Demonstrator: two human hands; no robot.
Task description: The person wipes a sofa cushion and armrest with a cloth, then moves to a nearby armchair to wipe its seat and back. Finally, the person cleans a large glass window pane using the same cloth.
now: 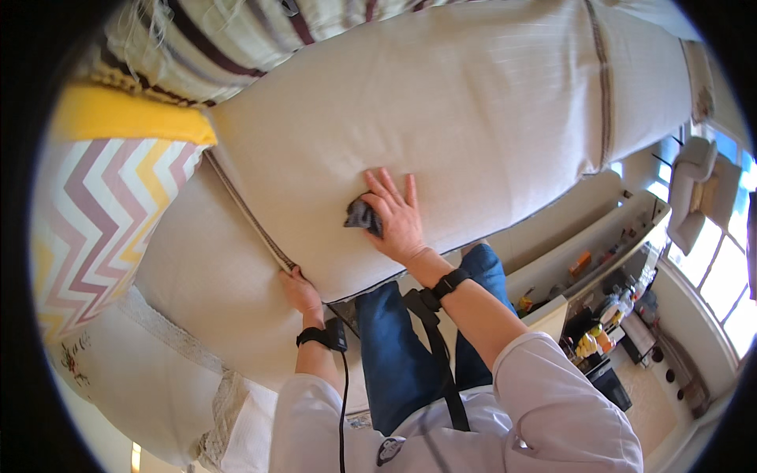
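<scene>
A large cream fabric seat cushion (pixel 485 100) spans the space before me, on what looks like a sofa. On its surface my right hand (pixel 396 222) lies with the fingertips spread. A crumpled dark grey cloth (pixel 364 217) is tucked at the thumb side of that hand, partly covered by it. My left hand (pixel 300 290) grips the cushion's near left edge, by the lower end of a zipper seam (pixel 245 210). Some of its fingers are hidden at the edge. Another cream cushion (pixel 219 260) adjoins on the left.
A yellow cushion (pixel 136 115) and a zigzag-patterned pillow (pixel 112 219) rest at the left. Striped fringed fabric (pixel 213 53) lies along the back. At the right stand a low cabinet (pixel 550 313), bananas (pixel 586 344), bottles (pixel 627 301) and an armchair (pixel 692 183). A black cable (pixel 342 408) hangs from my left wrist.
</scene>
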